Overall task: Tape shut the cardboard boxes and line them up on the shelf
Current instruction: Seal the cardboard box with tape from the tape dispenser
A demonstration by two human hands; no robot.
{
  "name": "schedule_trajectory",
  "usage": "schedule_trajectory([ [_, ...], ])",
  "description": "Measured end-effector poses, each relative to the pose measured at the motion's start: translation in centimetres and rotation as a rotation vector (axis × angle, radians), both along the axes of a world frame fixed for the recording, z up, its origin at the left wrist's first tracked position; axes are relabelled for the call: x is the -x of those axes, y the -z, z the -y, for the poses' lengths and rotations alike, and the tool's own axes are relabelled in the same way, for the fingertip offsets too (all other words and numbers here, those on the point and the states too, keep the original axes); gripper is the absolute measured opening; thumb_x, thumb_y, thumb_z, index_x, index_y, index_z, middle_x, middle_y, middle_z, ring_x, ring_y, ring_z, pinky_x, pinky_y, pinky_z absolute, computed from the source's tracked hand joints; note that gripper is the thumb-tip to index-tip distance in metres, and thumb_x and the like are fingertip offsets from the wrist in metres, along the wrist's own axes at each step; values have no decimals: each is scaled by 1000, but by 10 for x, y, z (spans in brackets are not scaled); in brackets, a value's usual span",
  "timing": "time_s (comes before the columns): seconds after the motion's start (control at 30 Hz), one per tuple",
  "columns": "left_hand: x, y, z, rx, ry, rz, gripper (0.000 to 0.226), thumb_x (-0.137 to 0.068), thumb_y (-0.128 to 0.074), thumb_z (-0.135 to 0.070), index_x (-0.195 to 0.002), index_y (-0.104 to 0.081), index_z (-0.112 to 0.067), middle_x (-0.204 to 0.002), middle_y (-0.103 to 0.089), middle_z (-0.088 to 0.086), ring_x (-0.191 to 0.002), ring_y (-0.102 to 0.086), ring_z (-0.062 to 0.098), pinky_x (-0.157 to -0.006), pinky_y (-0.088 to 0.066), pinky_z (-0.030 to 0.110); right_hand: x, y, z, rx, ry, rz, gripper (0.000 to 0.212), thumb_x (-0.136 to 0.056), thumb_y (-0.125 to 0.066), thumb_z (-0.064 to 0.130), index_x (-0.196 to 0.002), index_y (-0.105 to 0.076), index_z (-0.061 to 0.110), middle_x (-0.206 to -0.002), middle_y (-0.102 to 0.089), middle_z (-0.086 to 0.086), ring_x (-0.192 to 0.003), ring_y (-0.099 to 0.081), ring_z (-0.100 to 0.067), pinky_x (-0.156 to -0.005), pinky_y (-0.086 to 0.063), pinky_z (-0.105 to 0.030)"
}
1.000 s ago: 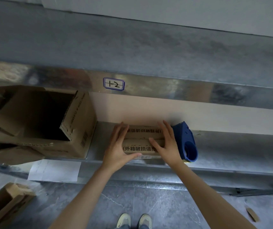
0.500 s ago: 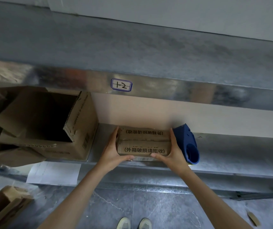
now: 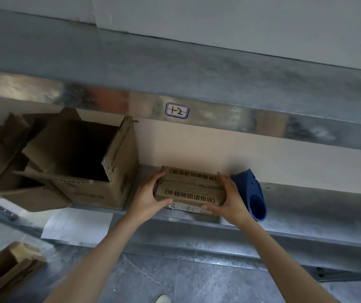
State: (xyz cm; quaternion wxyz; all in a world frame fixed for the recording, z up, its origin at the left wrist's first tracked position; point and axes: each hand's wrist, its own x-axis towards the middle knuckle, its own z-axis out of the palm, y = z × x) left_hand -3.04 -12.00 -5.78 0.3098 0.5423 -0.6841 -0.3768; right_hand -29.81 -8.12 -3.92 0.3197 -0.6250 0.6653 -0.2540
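Hands, two [image 3: 147, 196] [image 3: 229, 201], grip one small box [image 3: 191, 189].

You get a single view, from the wide-angle camera on your head, facing forward and down along both forearms toward the shelf [image 3: 317, 206]. It sits close: your left hand [image 3: 147, 200] and right hand [image 3: 229, 202] hold the small box [image 3: 191, 189] mid-frame. Beyond your fingertips is the back panel [image 3: 218, 147] and the label [image 3: 177, 110]. Left of your left fingers stands the open box [image 3: 100, 171]. Just right of your right fingers is the blue tape dispenser [image 3: 251, 195]. Below your wrists are the floor [image 3: 197, 281] and a shoe tip [image 3: 163, 299].
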Motion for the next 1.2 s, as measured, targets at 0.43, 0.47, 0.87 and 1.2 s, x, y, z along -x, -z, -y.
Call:
schedule_trajectory([
  [0.43,20,-3,-12,-14,-130,-34,88,-75,-83,-42,-149,-38,-26,-152,-38,-6,-140,-34,11,-115,-31,32,7,4,11,-57,-51,99,109,-65,-70,68,-154,-17,34,-162,-6,6,-147,-9,-9,-108,-18,-25],
  [0.47,23,-3,-12,-3,-145,-38,86,-77,-81,-43,-149,-39,-25,-152,-38,-5,-140,-35,12,-115,-32,32,5,5,12,-46,-15,120,103,-68,-67,69,-153,-19,36,-162,-5,7,-147,-11,-11,-108,-19,-25],
  [0.87,25,3,13,270,97,431,93,-77,-44,-81,-149,-41,-22,-156,-32,-5,-149,-19,19,-119,-26,46,-4,18,18,165,-101,-361,71,-87,-34,74,-148,-32,37,-159,-21,7,-150,2,-17,-122,0,-46],
  [1.2,32,11,19,233,160,276,94,-73,-64,-73,-149,-40,-22,-156,-31,-8,-150,-8,9,-121,-13,33,-11,21,24,243,-126,-227,67,-84,-46,74,-140,-45,37,-150,-30,9,-143,-21,-12,-106,-43,-41],
])
